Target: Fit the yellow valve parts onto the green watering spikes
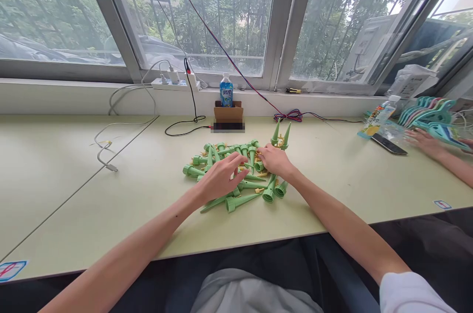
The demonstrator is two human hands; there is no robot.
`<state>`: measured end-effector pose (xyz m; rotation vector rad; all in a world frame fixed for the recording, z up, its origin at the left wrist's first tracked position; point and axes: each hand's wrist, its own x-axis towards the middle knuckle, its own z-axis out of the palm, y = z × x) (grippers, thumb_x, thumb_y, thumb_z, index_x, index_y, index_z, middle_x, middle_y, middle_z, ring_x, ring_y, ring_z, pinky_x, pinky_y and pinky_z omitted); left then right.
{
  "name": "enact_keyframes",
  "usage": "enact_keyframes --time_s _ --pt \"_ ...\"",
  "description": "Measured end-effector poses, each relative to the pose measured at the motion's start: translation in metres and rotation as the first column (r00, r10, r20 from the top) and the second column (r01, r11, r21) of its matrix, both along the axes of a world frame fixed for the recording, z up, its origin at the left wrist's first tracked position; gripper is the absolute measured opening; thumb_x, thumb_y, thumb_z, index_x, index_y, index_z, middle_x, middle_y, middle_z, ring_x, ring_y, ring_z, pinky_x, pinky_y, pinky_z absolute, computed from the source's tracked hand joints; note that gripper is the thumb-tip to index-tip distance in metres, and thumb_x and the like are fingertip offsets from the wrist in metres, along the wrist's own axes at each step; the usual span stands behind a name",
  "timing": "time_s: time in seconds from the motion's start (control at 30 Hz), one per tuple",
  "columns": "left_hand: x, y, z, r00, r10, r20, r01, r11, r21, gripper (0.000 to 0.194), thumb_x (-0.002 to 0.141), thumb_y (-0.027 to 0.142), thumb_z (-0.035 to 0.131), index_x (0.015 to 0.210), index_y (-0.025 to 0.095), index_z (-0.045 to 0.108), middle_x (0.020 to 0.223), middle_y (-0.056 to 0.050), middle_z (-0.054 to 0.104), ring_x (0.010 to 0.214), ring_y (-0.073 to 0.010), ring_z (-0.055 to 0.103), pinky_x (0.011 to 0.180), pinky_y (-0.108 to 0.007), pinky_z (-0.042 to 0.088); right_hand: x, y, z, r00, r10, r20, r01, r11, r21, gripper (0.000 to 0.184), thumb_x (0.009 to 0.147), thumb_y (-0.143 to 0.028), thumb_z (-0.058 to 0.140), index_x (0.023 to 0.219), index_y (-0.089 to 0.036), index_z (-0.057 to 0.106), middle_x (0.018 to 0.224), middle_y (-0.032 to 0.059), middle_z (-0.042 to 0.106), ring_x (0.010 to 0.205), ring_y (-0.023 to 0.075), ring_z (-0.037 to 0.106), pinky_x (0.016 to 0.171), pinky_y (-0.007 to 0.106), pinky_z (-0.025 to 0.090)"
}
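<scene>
A pile of green plastic plant-watering spikes (242, 201) with small yellow valves lies on the table before me. My left hand (223, 175) hovers over the left-centre part of the pile, its thumb and fingers apart with nothing visible between them. At the right side of the heap, my right hand (275, 160) reaches in with curled fingers; what its fingertips hold is hidden. Just beyond that hand, two spikes (275, 134) point away from me. Closer to me, two more (269, 193) lie with their wide collars facing me.
A blue-labelled bottle (226, 90) and a small cardboard box (229, 115) stand at the back. Cables (291, 115) run along the table (166, 219). On the right are a phone (389, 144), a clear bottle (380, 116), hangers (428, 113) and another person's hand (424, 141).
</scene>
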<state>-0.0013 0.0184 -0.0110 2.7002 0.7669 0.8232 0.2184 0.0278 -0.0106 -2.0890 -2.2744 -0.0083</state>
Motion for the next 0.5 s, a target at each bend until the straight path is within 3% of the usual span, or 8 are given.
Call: enact_keyframes --time_s 0.23,0.5 --pt "-0.0002 -0.0012 0.0018 1.0 -0.005 -0.006 0.005 1.0 -0.011 0.016 0.101 0.031 0.045 0.109 0.021 0.054 0.103 -0.006 0.059 0.069 -0.0117 0.062 0.054 -0.025 0.045 0.0023 0.0022 -0.0065 0.999 0.019 -0.046 -0.017 0.999 0.035 0.026 0.104 -0.024 0.039 0.12 -0.021 0.058 0.113 0.0128 0.06 0.096 0.0239 0.066 0.072 0.029 0.044" --pt "-0.0009 -0.0001 0.0009 1.0 0.004 -0.004 -0.004 1.0 0.01 0.017 0.101 0.032 0.045 0.107 0.02 0.057 0.1 -0.005 0.06 0.066 -0.0112 0.06 0.056 -0.026 0.046 -0.0017 -0.0001 -0.0052 0.993 0.042 -0.115 -0.031 0.995 0.092 0.026 0.103 -0.024 0.039 0.118 -0.019 0.059 0.114 0.0129 0.062 0.098 0.0236 0.065 0.078 0.029 0.044"
